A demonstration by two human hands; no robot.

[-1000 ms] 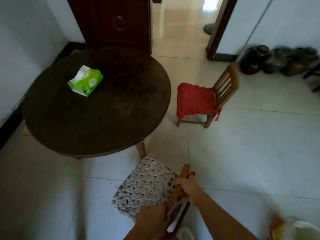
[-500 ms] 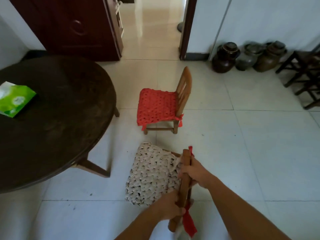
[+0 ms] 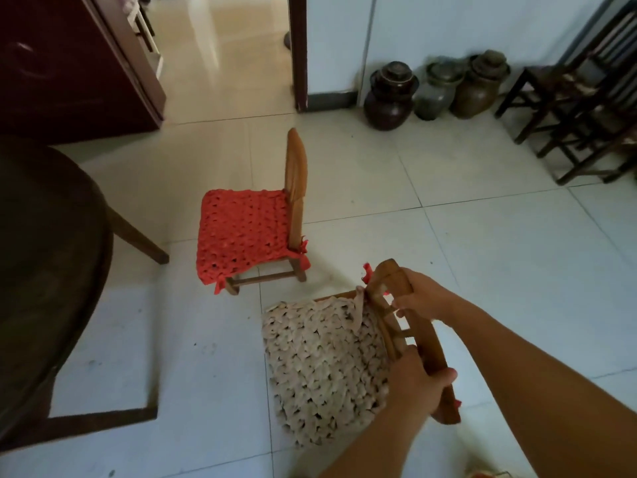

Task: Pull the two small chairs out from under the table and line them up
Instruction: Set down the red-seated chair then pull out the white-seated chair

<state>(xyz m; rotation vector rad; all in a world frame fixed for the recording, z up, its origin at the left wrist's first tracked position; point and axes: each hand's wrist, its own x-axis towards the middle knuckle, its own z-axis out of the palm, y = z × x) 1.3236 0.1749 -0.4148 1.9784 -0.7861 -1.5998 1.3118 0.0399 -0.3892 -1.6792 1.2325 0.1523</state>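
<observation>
While both hands' fingers (image 3: 444, 376) clasp its wooden backrest, the beige-cushioned chair (image 3: 324, 367) tilts.

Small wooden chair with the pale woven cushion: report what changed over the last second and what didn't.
The small wooden chair with the pale woven cushion came out from the dark round table toward the small wooden chair with the red woven cushion. Left hand and right hand kept their grip on its backrest. The red-cushioned chair stayed put.

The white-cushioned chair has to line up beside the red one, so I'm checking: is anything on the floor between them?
Nothing visible: only bare tile separates the white-cushioned chair, held by both hands, from the red-cushioned chair.
</observation>
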